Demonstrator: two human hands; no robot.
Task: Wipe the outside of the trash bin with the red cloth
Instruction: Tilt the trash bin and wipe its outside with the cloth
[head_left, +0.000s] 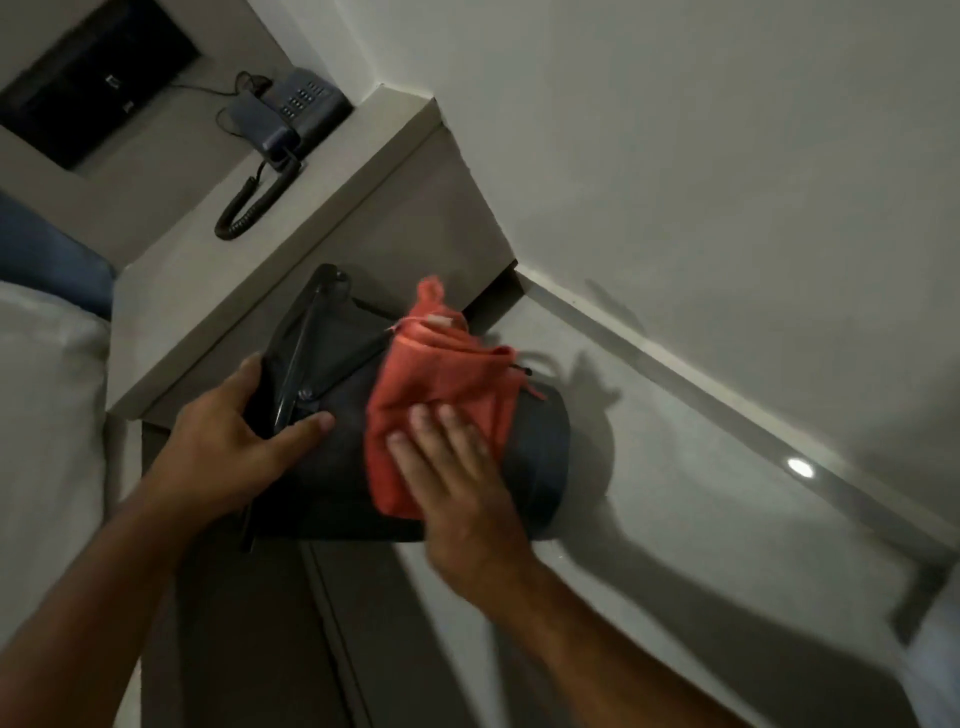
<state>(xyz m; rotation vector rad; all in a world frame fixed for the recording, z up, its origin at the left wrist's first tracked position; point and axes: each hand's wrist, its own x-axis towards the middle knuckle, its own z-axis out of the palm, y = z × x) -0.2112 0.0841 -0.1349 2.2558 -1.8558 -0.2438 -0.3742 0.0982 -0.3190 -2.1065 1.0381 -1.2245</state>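
A dark grey trash bin (332, 467) is held tilted on its side in mid-air, in front of the nightstand. My left hand (228, 441) grips its top end by the rim, thumb over the lid edge. The red cloth (441, 384) is draped over the bin's curved outer wall. My right hand (457, 483) lies flat on the cloth's lower part, fingers spread, pressing it against the bin. The bin's base end points right, toward the wall.
A grey nightstand (322, 208) carries a corded telephone (291, 114). A bed with a white pillow (47, 415) is at the left. A white wall (727, 182) and glossy floor (727, 519) lie to the right.
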